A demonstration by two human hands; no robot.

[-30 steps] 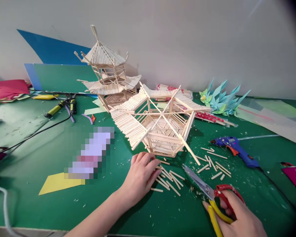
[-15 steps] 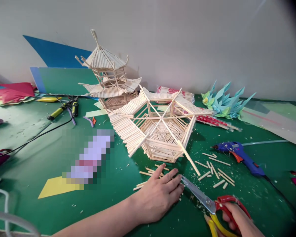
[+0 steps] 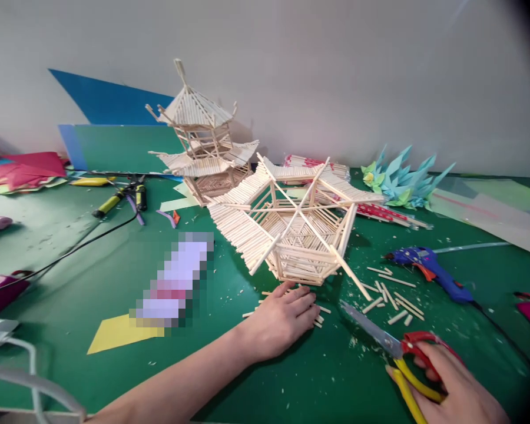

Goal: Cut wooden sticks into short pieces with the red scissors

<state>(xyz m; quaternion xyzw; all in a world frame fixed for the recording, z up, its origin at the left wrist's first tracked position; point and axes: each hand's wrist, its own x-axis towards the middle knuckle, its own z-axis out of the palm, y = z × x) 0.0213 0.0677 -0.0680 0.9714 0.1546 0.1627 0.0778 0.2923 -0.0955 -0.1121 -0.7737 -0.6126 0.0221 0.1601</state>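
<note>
My left hand lies flat, palm down and fingers stretched, over several short wooden sticks on the green table, partly covering them. Just beyond its fingertips stands a six-sided stick structure with sloping stick roof panels and crossed sticks over its open top. One roof side at the front right has only bare sticks. My right hand grips scissors with one red and one yellow handle, their blades pointing to the left hand's side and looking closed. More cut sticks lie scattered beyond the blades.
A stick pagoda stands behind at left. At right lie a blue glue gun and folded blue paper leaves. Pliers, yellow paper, a cable and a pixelated patch are at left.
My left hand has slid slightly forward and left over the short sticks. My right hand with the scissors has moved right, away from it. The view has shifted a little.
</note>
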